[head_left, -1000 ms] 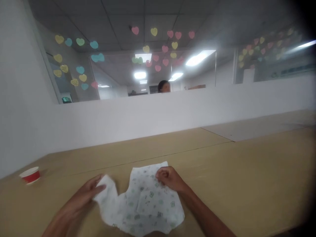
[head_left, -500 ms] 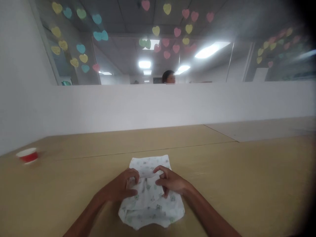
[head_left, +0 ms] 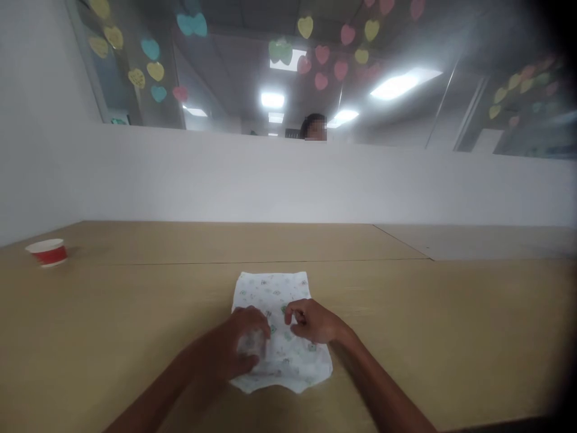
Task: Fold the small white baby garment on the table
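A folded white cloth with small green and grey printed figures lies on the table in front of me. Its far edge is nearly straight; the near edge is wavy. My left hand, somewhat blurred, hovers over or rests on the cloth's left side, thumb and curved fingers apart. I cannot tell whether it touches. On the right side, my right hand is over the cloth with bent fingers and the thumb spaced from them. Neither hand visibly grips fabric. Part of the cloth's left side is hidden by the left hand.
A red and white paper cup stands far left on the wooden table. Behind runs a low white wall, topped by glass with heart-shaped notes. Beyond the glass, a person's head shows.
The cloth now lies flatter, and its raised middle folds have smoothed out. My left hand has moved slightly right, and the right hand's fingers have shifted upward off the fabric. The camera view has tilted.
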The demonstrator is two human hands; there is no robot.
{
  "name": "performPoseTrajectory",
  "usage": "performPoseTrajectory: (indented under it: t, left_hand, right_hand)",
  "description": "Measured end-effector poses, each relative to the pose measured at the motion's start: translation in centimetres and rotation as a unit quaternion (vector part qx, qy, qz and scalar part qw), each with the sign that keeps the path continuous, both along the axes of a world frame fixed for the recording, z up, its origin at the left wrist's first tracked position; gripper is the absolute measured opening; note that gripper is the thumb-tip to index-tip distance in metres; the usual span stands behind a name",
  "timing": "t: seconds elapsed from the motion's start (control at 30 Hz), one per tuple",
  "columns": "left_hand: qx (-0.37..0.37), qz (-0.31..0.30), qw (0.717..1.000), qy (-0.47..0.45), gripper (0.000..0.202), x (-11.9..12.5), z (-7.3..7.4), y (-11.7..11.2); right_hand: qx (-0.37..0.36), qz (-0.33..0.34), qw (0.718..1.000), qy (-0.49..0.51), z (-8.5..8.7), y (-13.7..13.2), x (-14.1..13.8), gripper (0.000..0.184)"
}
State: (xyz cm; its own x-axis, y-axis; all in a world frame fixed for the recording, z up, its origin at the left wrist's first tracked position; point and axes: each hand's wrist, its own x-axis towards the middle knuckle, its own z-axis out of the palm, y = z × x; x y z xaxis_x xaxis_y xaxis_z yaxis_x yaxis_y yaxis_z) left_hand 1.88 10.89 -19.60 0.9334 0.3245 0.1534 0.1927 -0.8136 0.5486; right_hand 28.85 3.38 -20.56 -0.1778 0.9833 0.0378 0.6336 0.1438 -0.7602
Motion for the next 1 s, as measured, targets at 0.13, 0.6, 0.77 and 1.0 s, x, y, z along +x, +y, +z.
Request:
performPoseTrajectory:
  t: [0.13,0.6,0.77,1.0]
  left_hand:
    - [0.053,0.008,0.995,0.082,0.067,0.4,-1.2,-0.9]
    - [0.17,0.152,0.969,0.091,0.081,-8.6,-5.3,-3.3]
    - [0.196,0.091,0.976,0.037,0.091,-10.8,-5.3,-4.8]
    - [0.258,0.121,0.958,-0.004,0.077,-6.6,-4.6,-6.0]
  right_hand:
    - [0.187,-0.039,0.98,-0.061,-0.6,0.0,-1.6,0.01]
    - [0.103,0.064,0.966,-0.229,-2.4,-9.9,1.0,0.085]
    - [0.136,0.086,0.949,-0.27,-4.3,-12.3,2.0,0.081]
    - [0.209,-0.004,0.937,-0.28,-3.7,-12.3,-2.1,0.08]
